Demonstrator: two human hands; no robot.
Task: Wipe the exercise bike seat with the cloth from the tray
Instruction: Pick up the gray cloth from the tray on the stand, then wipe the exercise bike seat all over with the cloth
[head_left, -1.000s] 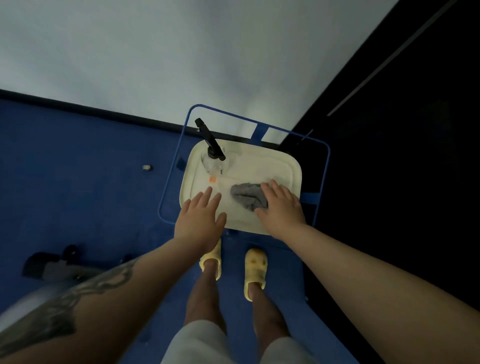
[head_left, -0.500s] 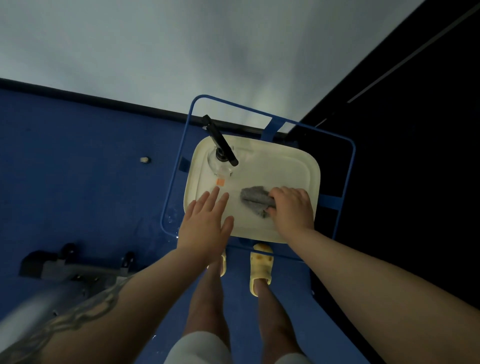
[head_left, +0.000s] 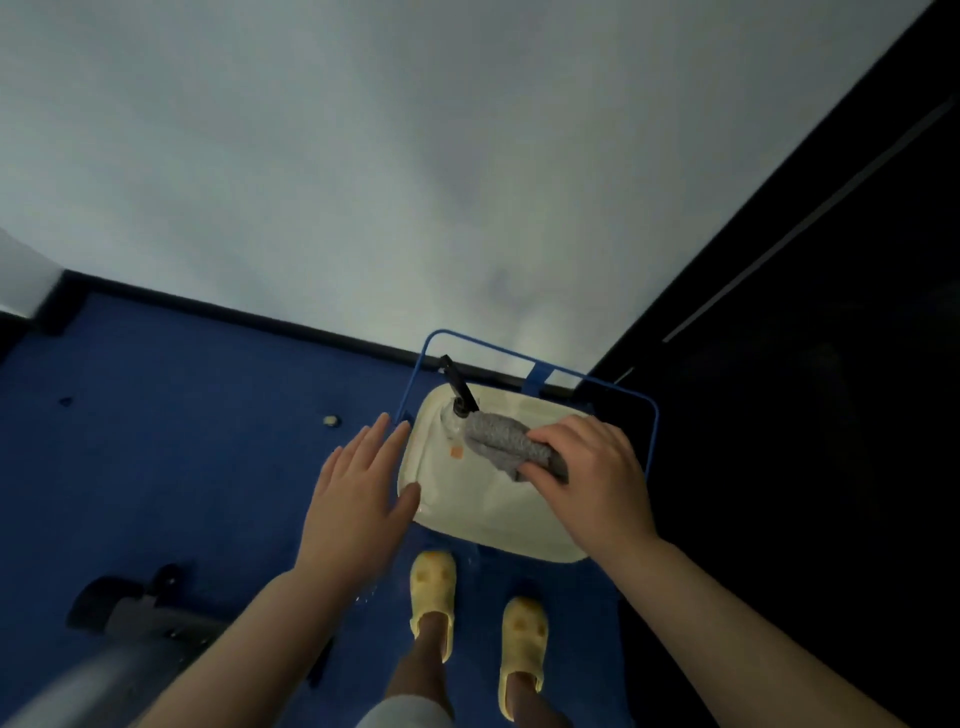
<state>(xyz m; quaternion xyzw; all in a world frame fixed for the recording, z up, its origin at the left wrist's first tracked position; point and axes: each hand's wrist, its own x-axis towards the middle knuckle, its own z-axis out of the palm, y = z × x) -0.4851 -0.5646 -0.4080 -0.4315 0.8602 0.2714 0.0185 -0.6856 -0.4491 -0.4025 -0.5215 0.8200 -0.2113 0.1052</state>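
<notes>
A grey cloth (head_left: 501, 439) is bunched in my right hand (head_left: 592, 483), lifted above the cream tray (head_left: 483, 512). The tray rests on a blue wire-frame stand (head_left: 652, 431). A clear spray bottle with a black nozzle (head_left: 458, 395) stands at the tray's far left corner, partly behind the cloth. My left hand (head_left: 358, 499) hovers flat with fingers spread beside the tray's left edge, holding nothing. Part of the exercise bike's base (head_left: 140, 618) shows at the lower left; its seat is out of view.
Blue carpet covers the floor, with a small pale object (head_left: 330, 420) lying on it to the left. A pale wall rises behind the stand and a black panel (head_left: 810, 415) fills the right. My feet in yellow slippers (head_left: 434, 587) stand just below the tray.
My right hand closed on the cloth and lifted it off the tray toward the bottle. My left hand slid left off the tray. The view tilted up.
</notes>
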